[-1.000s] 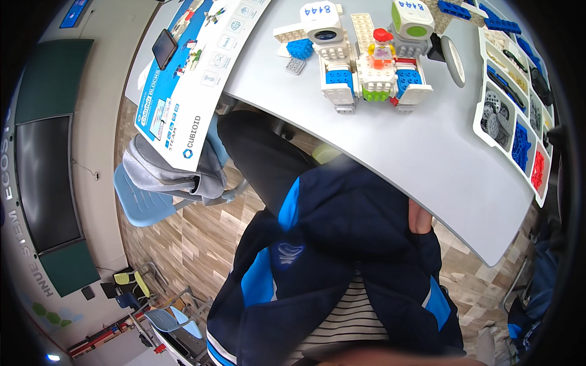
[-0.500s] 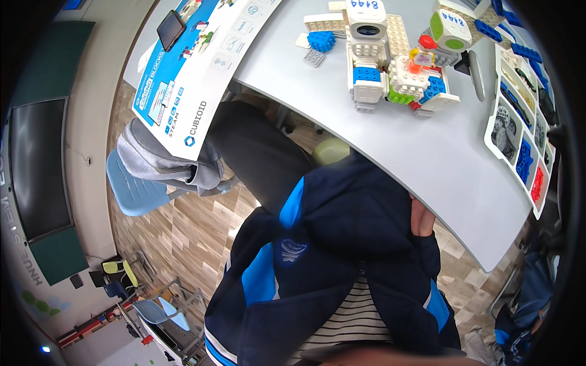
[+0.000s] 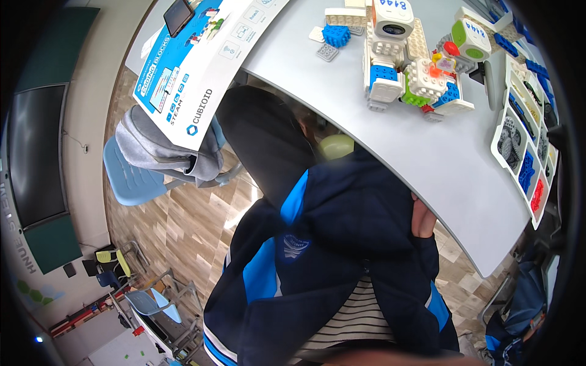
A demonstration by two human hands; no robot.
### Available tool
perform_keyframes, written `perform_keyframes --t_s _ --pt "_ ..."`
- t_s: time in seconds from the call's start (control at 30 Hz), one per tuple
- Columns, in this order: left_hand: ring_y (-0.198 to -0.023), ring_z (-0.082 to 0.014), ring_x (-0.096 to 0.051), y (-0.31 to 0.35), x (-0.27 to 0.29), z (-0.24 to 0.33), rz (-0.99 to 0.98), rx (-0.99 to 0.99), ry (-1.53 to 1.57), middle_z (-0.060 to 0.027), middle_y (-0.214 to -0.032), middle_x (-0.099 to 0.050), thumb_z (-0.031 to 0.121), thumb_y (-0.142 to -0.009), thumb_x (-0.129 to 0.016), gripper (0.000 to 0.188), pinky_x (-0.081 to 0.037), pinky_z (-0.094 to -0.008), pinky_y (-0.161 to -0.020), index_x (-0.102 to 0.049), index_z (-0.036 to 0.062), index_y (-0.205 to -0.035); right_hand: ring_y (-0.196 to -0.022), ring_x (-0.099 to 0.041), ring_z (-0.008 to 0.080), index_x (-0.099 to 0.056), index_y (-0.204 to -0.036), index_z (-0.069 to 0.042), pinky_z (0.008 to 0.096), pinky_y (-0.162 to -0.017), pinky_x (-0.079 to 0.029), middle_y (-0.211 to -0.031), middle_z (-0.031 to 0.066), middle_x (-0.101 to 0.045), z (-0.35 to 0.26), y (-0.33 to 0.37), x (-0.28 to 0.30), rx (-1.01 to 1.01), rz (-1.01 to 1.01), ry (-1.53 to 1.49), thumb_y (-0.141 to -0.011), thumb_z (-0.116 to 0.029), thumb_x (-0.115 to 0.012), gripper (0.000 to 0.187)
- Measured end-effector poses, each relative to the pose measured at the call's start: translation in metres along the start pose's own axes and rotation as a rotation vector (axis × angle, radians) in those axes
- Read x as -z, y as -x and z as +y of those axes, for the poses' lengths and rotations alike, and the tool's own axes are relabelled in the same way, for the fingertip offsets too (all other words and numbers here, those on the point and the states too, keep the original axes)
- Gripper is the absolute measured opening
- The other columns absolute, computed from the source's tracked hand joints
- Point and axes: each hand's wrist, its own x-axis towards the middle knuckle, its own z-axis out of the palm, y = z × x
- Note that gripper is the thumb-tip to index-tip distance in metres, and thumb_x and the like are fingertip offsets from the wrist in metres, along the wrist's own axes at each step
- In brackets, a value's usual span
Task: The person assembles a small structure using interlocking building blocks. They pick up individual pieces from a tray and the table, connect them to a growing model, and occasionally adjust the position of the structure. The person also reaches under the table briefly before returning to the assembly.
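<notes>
My right hand [image 3: 422, 218] shows only in part at the near edge of the grey table [image 3: 427, 165]; its fingers are hidden under the tabletop. The dark blue left sleeve [image 3: 296, 196] runs toward the space beneath the table, and my left hand cannot be made out. Neither hand touches anything on the tabletop. Beyond them stands a toy built of white, blue and green blocks [image 3: 384, 82], with a white cube module [image 3: 392, 18] on top. A small figure with a red top [image 3: 450, 48] sits on its right part.
At left, a printed box [image 3: 201, 85] overhangs the table edge, with a phone [image 3: 179, 17] on it. Loose blue and grey blocks [image 3: 336, 36] lie near the toy. A white sorting tray [image 3: 497, 137] of parts sits at right. A blue chair [image 3: 125, 177] holds a grey bag [image 3: 155, 143].
The view has shifted slightly, so the table things appear a little farther right. My right hand stays at the table edge, and nothing on the table has visibly been moved.
</notes>
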Motion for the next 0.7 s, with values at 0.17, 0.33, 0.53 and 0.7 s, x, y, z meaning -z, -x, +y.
perform_keyframes --t_s 0.17,0.33,0.53,0.7 --pt "-0.107 -0.0298 -0.066 -0.011 -0.006 -0.002 -0.017 0.01 -0.044 -0.0204 -0.124 -0.065 0.049 -0.089 -0.059 0.047 -0.052 -0.0431 -0.09 -0.07 0.0068 -0.106 -0.085 -0.047 0.0155 -0.053 -0.114 -0.012 0.0326 -0.073 -0.038 -0.099 0.0019 -0.054 0.002 -0.002 -0.001 0.028 -0.001 -0.024 -0.101 -0.048 -0.05 0.038" --pt "-0.107 -0.03 -0.066 -0.03 -0.016 -0.011 -0.033 0.029 -0.096 -0.0209 -0.124 -0.065 0.048 -0.089 -0.06 0.046 -0.052 -0.043 -0.091 -0.07 0.0066 -0.106 -0.084 -0.047 0.0158 -0.053 -0.115 -0.013 0.0323 -0.072 -0.037 -0.1 0.002 -0.055 -0.002 -0.004 -0.005 0.04 -0.003 0.014 -0.1 -0.048 -0.053 0.038" --pt "-0.108 -0.0302 -0.066 -0.063 -0.02 -0.043 -0.062 0.06 -0.193 -0.0215 -0.124 -0.065 0.047 -0.089 -0.06 0.045 -0.052 -0.043 -0.091 -0.071 0.0064 -0.106 -0.084 -0.049 0.0157 -0.055 -0.113 -0.009 0.0308 -0.071 -0.037 -0.095 0.0028 -0.056 -0.012 -0.003 0.002 -0.011 -0.133 0.029 -0.097 -0.044 -0.058 0.038" --pt "-0.108 -0.0304 -0.066 -0.09 -0.02 -0.091 -0.07 0.144 -0.325 -0.022 -0.125 -0.065 0.046 -0.089 -0.06 0.044 -0.052 -0.0429 -0.091 -0.071 0.0062 -0.105 -0.081 -0.049 0.0145 -0.059 -0.107 -0.009 0.029 -0.073 -0.038 -0.092 0.0038 -0.058 -0.019 -0.014 0.012 0.012 -0.405 0.143 -0.098 -0.048 -0.054 0.04"
